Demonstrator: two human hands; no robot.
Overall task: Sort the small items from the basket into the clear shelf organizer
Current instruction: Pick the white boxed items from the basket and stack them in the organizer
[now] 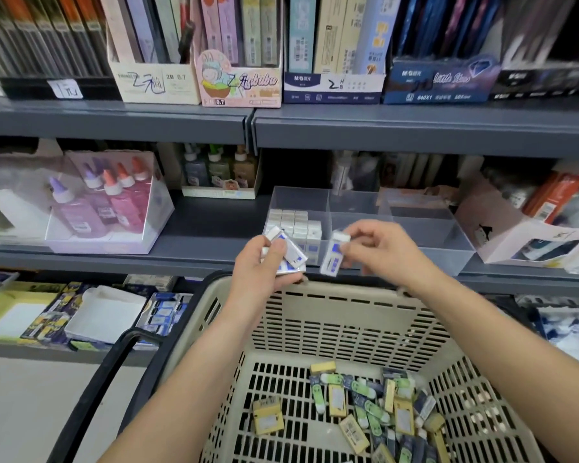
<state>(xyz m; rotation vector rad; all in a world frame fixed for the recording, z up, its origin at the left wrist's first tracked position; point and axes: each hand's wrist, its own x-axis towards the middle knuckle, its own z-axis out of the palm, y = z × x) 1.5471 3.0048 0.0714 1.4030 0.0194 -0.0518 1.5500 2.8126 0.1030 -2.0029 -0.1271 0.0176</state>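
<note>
A beige slotted basket [348, 315] sits in front of me with several small erasers [375, 409] in yellow, green and dark wrappers on its floor. The clear shelf organizer [425, 235] stands on the middle shelf; its left compartment holds rows of white erasers [296, 222], the other compartments look bare. My left hand [261, 272] grips a small stack of white-and-blue erasers [290, 253] above the basket's far rim. My right hand [378, 248] pinches one white-and-blue eraser [333, 253] by its top end, just in front of the organizer.
Glue bottles in a clear display box [107, 208] stand left on the same shelf. A pink carton [522, 235] crowds the organizer's right side. Boxes of pencils fill the upper shelf [315, 125]. The basket's black handle [111, 369] hangs at the left; more stationery lies on the lower shelf.
</note>
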